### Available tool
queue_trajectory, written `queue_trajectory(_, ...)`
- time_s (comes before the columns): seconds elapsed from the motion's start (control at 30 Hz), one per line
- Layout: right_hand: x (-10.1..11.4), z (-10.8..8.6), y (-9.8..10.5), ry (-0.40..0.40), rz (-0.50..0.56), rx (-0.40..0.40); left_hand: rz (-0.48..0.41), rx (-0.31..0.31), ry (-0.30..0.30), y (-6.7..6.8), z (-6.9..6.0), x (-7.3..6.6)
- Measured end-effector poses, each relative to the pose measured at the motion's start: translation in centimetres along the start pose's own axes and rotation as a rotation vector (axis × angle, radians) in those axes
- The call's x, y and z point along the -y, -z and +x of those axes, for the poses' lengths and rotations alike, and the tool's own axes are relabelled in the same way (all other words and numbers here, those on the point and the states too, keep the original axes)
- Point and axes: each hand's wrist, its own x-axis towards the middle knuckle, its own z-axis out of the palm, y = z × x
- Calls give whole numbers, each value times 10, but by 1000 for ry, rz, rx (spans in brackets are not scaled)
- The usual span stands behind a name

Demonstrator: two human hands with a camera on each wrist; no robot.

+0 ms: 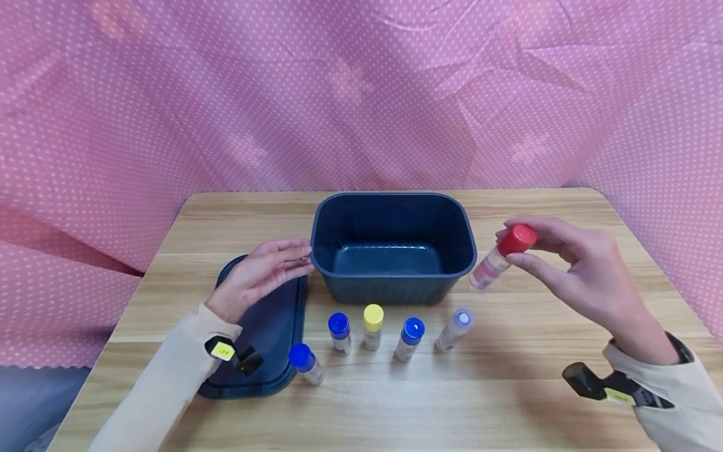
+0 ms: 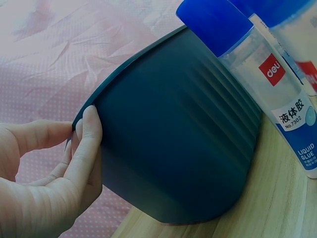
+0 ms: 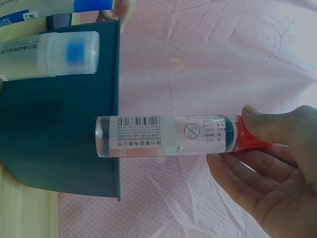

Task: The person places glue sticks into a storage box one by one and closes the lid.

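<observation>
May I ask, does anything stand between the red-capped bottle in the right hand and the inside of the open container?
No other object visibly does. Only the right wall of the container separates the red-capped bottle, in the right hand, from the inside; the translucent-capped bottle stands nearer the camera.

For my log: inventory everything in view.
Box: 1, dark blue, centre
Lid: 1, dark blue, left of box
Red-capped bottle: 1, clear, held right of box
Blue-capped bottles: 3, clear, near side
Yellow-capped bottle: 1, clear, between blue ones
Clear-capped bottle: 1, clear, row's right end
Table: 1, brown, beneath
Cloth: 1, pink, behind
Wrist devices: 2, black, wrists
Sleeves: 2, beige, forearms
Hands: 2, bare, left touching box, right holding bottle
</observation>
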Motion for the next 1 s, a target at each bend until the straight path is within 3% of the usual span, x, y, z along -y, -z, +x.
queue_trajectory(0.17,2,11,0,-14,4,-1,9,-5,2,0,0,0)
queue_trajectory(0.4,2,25,-1,-12,58,-29,37,55,-28,0,0,0)
queue_trajectory(0.67,-4,38,-13,-44,85,-25,2,30,-12,-1,-1,-2)
queue_trajectory(1.0,-16,45,-30,-99,95,-24,24,19,-15,-1,0,-1)
